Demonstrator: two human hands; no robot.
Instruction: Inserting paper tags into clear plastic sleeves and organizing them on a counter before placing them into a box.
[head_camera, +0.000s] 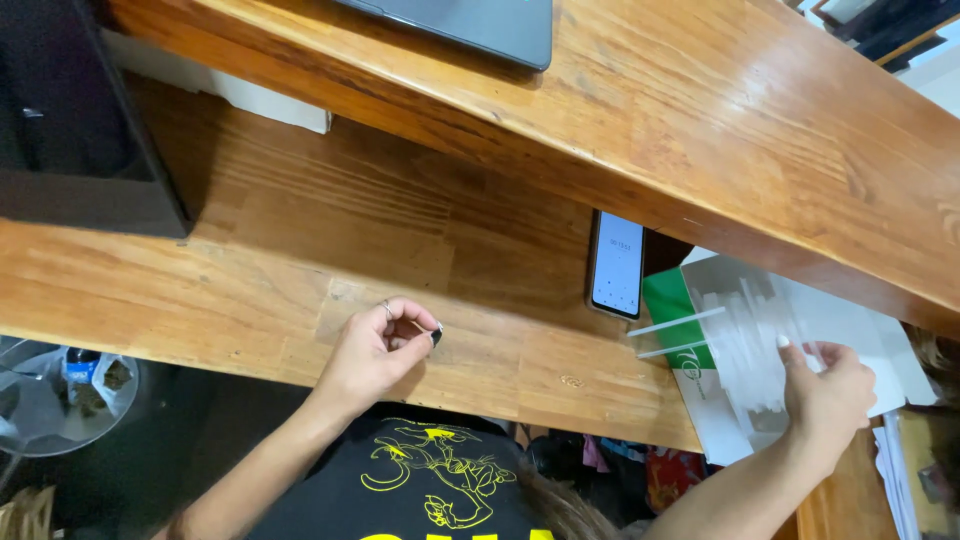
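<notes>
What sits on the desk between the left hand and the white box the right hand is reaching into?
In the head view, a phone lies screen-up on the wooden desk between the left hand and the white box.

desk (250, 250): glossy varnished wood | phone (616, 264): smooth glass | box (790, 320): matt white card | strips (676, 322): smooth white paper

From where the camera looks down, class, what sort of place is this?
Probably a home desk or small craft workspace: a wooden desk with a raised shelf, a laptop on it, a phone lying flat, and a box of white strips.

Bright, sharp; glare on upper shelf (760, 110), wide-angle edge distortion.
</notes>
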